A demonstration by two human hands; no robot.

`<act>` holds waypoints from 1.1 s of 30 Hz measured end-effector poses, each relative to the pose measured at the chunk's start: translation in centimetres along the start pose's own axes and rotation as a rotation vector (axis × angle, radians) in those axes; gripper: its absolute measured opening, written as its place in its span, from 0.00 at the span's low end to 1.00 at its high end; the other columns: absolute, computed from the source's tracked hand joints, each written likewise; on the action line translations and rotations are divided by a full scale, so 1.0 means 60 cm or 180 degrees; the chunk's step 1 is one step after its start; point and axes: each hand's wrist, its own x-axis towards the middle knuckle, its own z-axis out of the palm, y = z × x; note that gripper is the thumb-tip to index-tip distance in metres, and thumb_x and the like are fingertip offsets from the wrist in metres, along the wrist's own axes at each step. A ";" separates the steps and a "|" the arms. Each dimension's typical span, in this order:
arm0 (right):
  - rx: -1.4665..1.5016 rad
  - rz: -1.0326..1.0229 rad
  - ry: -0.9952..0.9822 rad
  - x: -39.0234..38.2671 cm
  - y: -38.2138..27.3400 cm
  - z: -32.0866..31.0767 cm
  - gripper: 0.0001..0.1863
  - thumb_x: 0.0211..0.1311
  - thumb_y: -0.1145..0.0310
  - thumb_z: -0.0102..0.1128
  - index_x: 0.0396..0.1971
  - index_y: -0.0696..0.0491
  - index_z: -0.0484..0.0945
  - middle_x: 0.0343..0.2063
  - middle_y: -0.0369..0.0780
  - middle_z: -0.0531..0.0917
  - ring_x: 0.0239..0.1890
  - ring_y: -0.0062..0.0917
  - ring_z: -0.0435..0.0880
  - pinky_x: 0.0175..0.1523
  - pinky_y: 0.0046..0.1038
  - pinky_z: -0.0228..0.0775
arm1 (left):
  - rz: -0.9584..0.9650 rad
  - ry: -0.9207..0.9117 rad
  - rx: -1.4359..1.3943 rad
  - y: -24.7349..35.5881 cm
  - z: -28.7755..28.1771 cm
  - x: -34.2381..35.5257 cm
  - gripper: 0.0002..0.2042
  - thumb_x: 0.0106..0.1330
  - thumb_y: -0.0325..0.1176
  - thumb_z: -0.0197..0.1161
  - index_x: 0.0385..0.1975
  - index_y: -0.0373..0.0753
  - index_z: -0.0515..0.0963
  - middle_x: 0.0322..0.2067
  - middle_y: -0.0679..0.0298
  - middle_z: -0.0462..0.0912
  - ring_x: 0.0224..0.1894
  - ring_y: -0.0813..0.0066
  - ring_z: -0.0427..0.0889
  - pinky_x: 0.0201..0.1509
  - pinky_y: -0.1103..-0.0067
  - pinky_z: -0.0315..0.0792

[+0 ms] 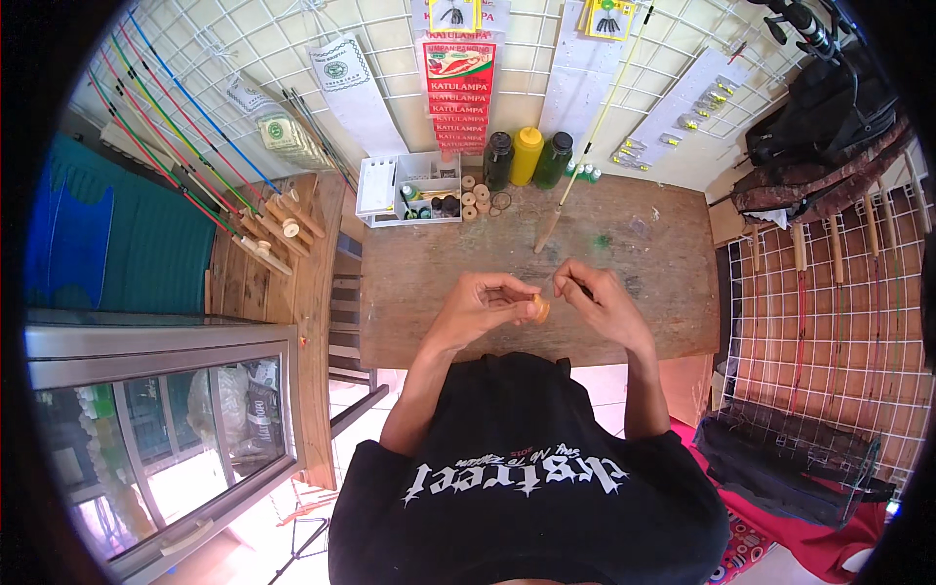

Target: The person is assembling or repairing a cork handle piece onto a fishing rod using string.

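Over the near part of the wooden table (643, 255), my left hand (480, 307) grips a small light wooden spool (541, 310) between thumb and fingers. Just to the right of it, my right hand (606, 304) is closed, its fingers curled into a pinch. Whatever it may hold is too small to make out. Beyond both hands, a thin yellow rod with a wooden handle (548, 232) leans up toward the wall grid. Several wooden spools (476, 200) sit clustered farther back on the table.
A white organizer box (374, 215) holds small bottles at the back left. Beside the spools stand dark bottles (498, 161) and a yellow squeeze bottle (526, 156). Colored rods with wooden handles (265, 255) lie at left, above a glass-doored cabinet (166, 336). A white grid (858, 322) stands at right.
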 end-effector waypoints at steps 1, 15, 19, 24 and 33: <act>-0.0001 -0.0010 -0.0007 -0.002 -0.013 -0.002 0.07 0.61 0.70 0.49 0.32 0.57 0.74 0.18 0.45 0.76 0.18 0.34 0.75 0.26 0.32 0.63 | -0.0006 0.0082 -0.0094 -0.006 -0.003 0.002 0.12 0.56 0.26 0.66 0.39 0.29 0.78 0.33 0.60 0.82 0.34 0.79 0.80 0.36 0.84 0.74; 0.0427 -0.0069 -0.0381 -0.006 0.047 0.045 0.08 0.62 0.71 0.46 0.32 0.59 0.74 0.20 0.44 0.76 0.23 0.21 0.72 0.31 0.27 0.65 | 0.0137 -0.0137 -0.0071 0.017 -0.003 -0.003 0.13 0.57 0.29 0.67 0.39 0.30 0.79 0.32 0.60 0.82 0.31 0.81 0.78 0.36 0.84 0.72; 0.0256 0.0107 -0.0161 -0.017 -0.026 0.026 0.07 0.62 0.71 0.47 0.31 0.58 0.73 0.21 0.44 0.77 0.23 0.25 0.75 0.30 0.27 0.65 | -0.0034 -0.0059 0.0032 -0.009 -0.019 0.002 0.13 0.57 0.29 0.67 0.39 0.30 0.79 0.31 0.60 0.82 0.31 0.81 0.78 0.35 0.84 0.72; 0.0429 -0.0331 -0.0402 -0.044 -0.041 0.077 0.07 0.61 0.71 0.48 0.30 0.57 0.73 0.21 0.43 0.79 0.26 0.33 0.81 0.32 0.31 0.69 | 0.0112 0.0204 -0.0281 -0.010 -0.019 0.006 0.13 0.57 0.29 0.67 0.39 0.30 0.78 0.31 0.60 0.83 0.31 0.81 0.78 0.35 0.84 0.72; 0.0297 0.0163 0.0153 -0.012 -0.005 0.039 0.06 0.61 0.72 0.48 0.31 0.57 0.74 0.21 0.44 0.78 0.23 0.33 0.79 0.29 0.29 0.66 | -0.0062 -0.0141 0.0150 0.005 -0.022 -0.004 0.12 0.57 0.28 0.67 0.38 0.30 0.78 0.31 0.60 0.83 0.32 0.80 0.80 0.37 0.83 0.74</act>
